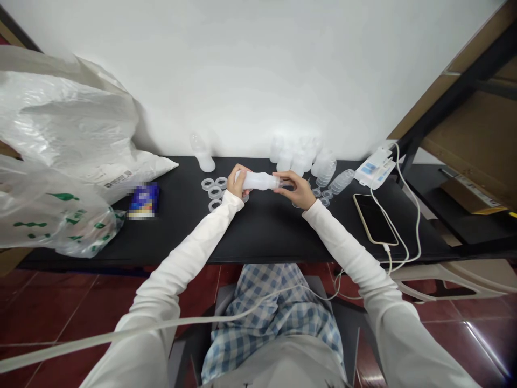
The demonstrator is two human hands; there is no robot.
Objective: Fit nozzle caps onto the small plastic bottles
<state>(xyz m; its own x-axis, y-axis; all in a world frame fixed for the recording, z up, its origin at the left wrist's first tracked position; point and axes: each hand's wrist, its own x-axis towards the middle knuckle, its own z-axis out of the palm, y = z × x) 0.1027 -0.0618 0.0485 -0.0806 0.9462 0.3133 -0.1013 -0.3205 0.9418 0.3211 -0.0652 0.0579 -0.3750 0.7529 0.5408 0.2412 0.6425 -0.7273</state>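
Note:
A translucent white baby bottle [258, 181] lies sideways in the air above the black table, its mouth end to the right. My left hand [237, 181] is wrapped around its base end. At the other end my right hand [297, 189] pinches a clear plastic cap [286, 184] against the bottle's neck; the fingers hide part of the joint. Several white rings [215, 192] lie flat beside my left hand. Small clear parts [325, 195] lie just right of my right hand, close to stacked clear caps [341, 182].
Several white bottles [297, 155] stand by the wall, and one capped bottle [204, 153] stands farther left. Plastic bags [64, 145] and a blue packet [144, 200] occupy the left. To the right are a phone [375, 218], a power strip [375, 168] and loose white cables [418, 226].

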